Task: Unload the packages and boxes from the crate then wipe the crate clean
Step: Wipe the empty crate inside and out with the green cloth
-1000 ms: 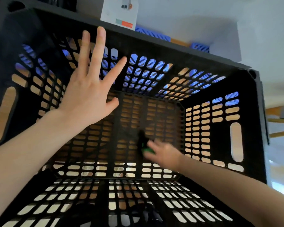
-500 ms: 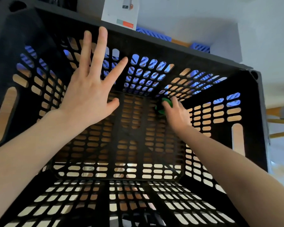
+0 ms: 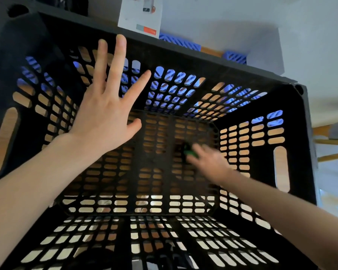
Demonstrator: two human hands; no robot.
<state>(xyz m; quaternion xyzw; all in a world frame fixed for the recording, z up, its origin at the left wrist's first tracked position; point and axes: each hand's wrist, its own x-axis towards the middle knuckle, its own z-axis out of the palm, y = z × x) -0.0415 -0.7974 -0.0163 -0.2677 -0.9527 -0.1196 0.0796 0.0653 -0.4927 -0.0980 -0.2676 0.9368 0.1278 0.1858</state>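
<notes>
I look straight down into a black slotted crate [image 3: 293,117] that holds no packages. My left hand [image 3: 105,114] is flat with fingers spread, pressed against the crate's far-left inner wall. My right hand [image 3: 209,162] reaches down to the crate floor, blurred with motion, and grips a small green wiping pad [image 3: 189,152] against the bottom right of centre. Most of the pad is hidden under my fingers.
Beyond the crate's far rim stand a white package with an orange stripe [image 3: 141,16] and blue patterned boxes [image 3: 180,42] on a white surface. Wooden flooring shows through the slots. A wooden frame [image 3: 332,151] lies to the right.
My right hand with the green pad swept from the near floor to the far right corner and has now come back toward the middle. My left hand has stayed on the wall.
</notes>
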